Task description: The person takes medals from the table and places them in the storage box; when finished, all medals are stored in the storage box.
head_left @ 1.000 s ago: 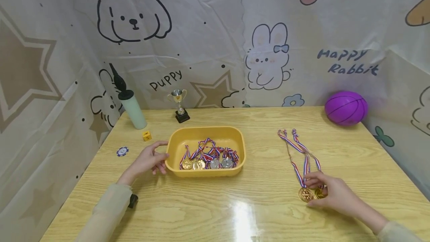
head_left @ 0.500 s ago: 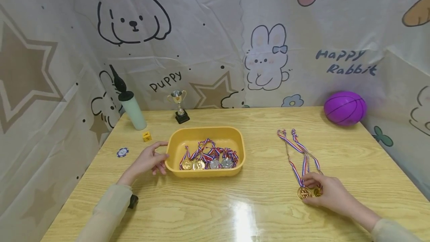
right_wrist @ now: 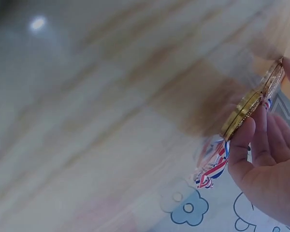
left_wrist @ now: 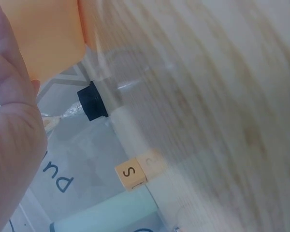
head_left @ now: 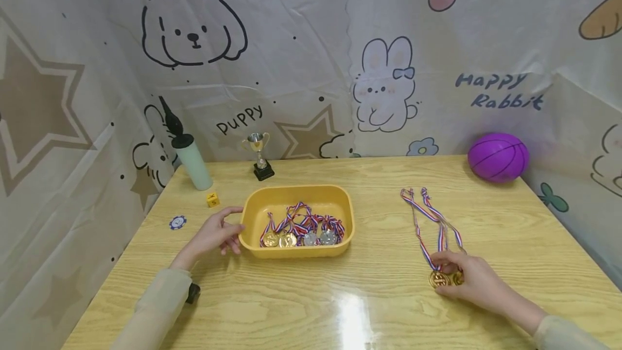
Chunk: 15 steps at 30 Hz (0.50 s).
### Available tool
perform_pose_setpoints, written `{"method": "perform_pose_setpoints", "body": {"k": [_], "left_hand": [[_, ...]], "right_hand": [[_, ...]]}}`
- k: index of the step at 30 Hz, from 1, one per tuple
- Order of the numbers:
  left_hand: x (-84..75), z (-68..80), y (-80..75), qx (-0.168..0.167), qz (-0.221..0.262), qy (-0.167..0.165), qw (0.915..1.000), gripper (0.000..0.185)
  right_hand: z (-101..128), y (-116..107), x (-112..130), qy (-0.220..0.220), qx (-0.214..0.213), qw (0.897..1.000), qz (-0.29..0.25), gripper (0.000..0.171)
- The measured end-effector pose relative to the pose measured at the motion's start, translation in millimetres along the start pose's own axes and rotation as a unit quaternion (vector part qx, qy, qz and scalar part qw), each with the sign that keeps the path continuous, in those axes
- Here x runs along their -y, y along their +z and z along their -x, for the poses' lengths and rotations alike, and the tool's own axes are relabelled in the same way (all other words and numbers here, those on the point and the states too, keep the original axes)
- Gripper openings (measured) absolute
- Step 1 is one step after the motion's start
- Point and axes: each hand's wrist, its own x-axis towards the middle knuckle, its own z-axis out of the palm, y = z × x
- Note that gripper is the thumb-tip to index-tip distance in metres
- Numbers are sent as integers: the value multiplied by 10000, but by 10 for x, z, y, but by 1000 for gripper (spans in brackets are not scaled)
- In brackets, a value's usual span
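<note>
Right hand: the right hand [head_left: 473, 280] rests near the front right edge of the table [head_left: 379, 307], fingers curled over two gold medals [head_left: 444, 278], pinching them at their rims; the right wrist view shows the fingertips [right_wrist: 241, 135] against the edge of the stacked discs [right_wrist: 246, 113].
Gold medals: they lie side by side on the table, just left of the palm, well apart from the tray.
Ribbons: the striped ribbons [head_left: 430, 220] of these two medals run from the hand toward the back edge, stretched out flat on the wood.
Left hand: the left hand [head_left: 214, 231] lies on the table at the left end of the yellow tray [head_left: 296, 194], fingers loosely spread, the fingertips touching the tray's outer wall and the thumb raised beside its rim; it grips nothing.
Tray contents: more medals [head_left: 301, 236], gold and silver, lie along the tray's front wall with their ribbons heaped behind them.
Back left corner: a pale green bottle [head_left: 193, 162] with a black top stands there, a small trophy [head_left: 261, 154] just to its right.
Left edge: a yellow die [head_left: 212, 199] and a blue chip [head_left: 177, 222] lie between the bottle and the left hand.
Back right corner: a purple ball [head_left: 498, 156] sits against the curtain.
</note>
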Motion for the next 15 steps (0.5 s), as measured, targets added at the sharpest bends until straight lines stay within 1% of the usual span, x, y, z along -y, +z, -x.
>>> {"method": "perform_pose_setpoints", "body": {"k": [3,7,12,15], "left_hand": [[6,-6,0,-3,0,2,10000,62],[19,-13,-3,17,33,3,10000,61],[32,-14,-3,33,85,27,10000,61],[37,-15,0,29,92,34,9999,61]], "right_hand": [[-4,-9,4,-16,128,9999,-3,53],[-8,0,11,0,163,9999,14,53],[-11,31,29,-94,19,9999,81,58],[-12,44,38,-204,-151,9996,113,58]]}}
